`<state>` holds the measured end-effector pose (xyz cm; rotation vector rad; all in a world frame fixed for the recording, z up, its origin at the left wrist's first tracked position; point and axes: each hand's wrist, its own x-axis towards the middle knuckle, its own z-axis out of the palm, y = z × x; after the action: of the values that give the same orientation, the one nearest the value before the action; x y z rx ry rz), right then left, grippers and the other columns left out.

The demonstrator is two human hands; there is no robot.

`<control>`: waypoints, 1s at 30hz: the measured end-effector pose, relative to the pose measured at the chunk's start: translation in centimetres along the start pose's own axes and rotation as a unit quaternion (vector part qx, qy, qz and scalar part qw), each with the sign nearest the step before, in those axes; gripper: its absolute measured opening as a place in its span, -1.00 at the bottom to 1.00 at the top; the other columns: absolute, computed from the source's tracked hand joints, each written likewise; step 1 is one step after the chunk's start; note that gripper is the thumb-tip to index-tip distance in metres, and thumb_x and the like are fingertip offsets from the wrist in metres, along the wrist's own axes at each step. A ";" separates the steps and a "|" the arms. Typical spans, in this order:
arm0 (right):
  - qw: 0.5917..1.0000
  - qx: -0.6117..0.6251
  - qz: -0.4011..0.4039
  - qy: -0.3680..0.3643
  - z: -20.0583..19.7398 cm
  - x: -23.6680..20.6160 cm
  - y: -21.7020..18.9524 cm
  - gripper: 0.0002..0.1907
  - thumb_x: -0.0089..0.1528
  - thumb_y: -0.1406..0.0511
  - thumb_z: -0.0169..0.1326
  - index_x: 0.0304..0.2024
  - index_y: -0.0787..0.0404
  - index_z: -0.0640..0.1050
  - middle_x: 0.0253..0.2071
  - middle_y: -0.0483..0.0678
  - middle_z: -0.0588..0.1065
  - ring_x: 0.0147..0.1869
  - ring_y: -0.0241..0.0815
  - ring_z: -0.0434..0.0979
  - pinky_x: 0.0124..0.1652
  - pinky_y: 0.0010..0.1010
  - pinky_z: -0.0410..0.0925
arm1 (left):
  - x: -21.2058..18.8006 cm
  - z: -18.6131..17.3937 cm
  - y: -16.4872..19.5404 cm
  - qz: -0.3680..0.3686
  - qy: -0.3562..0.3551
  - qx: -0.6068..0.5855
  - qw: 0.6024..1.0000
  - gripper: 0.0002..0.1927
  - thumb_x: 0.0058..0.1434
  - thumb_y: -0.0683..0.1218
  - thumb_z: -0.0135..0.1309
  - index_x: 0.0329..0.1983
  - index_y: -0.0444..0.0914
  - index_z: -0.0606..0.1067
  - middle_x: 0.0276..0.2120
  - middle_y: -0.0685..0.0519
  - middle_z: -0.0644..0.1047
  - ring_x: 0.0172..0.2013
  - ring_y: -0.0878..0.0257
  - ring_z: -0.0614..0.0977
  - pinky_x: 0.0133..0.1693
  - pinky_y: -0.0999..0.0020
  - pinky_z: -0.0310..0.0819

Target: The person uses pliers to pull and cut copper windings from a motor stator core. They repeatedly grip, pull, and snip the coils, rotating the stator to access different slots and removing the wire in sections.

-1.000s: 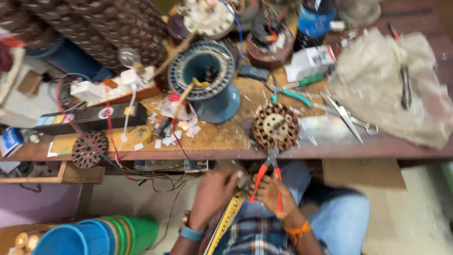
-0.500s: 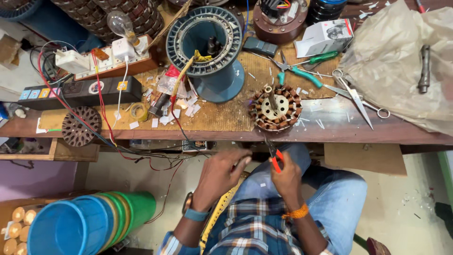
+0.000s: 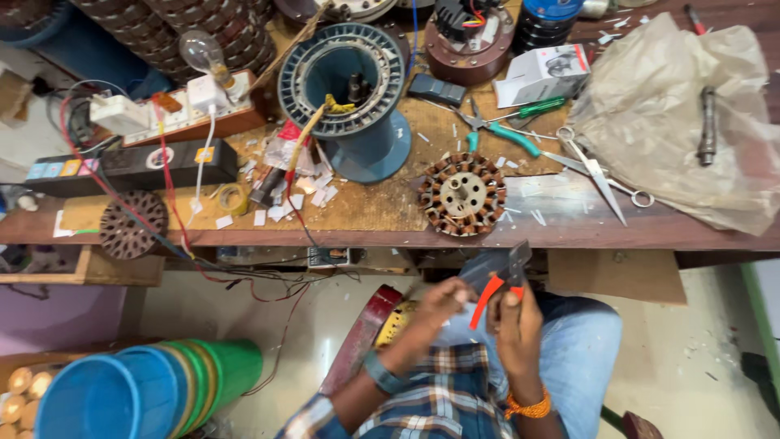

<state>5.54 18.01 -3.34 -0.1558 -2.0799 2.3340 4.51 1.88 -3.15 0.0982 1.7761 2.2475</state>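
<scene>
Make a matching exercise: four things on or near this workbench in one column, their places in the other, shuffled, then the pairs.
Things:
1. scissors
2. light bulb
3. buckets
4. pliers

Places:
A. on the floor, lower left
B. in the right hand, over the lap
C. on the bench, right of the wound stator
D. on the wooden board, upper left of the bench

Pairs: 1-C, 2-D, 3-A, 4-B
</scene>
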 end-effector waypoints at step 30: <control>0.976 0.021 0.210 -0.048 2.3 2.6 0.2 -0.53 0.35 0.20 -0.03 0.30 0.17 0.48 -0.61 -0.24 0.19 -0.65 -0.49 0.02 -0.67 -0.57 -0.04 | 11.3 -6.6 9.7 0.231 -0.010 0.538 0.810 -0.54 0.45 0.06 0.02 0.39 -0.09 0.41 0.48 0.02 0.30 0.49 -0.11 0.22 0.43 -0.10 0.03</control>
<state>2.83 15.91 -3.49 -0.5421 -2.2203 2.6595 -9.43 -3.55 3.31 0.8304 3.0024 1.0942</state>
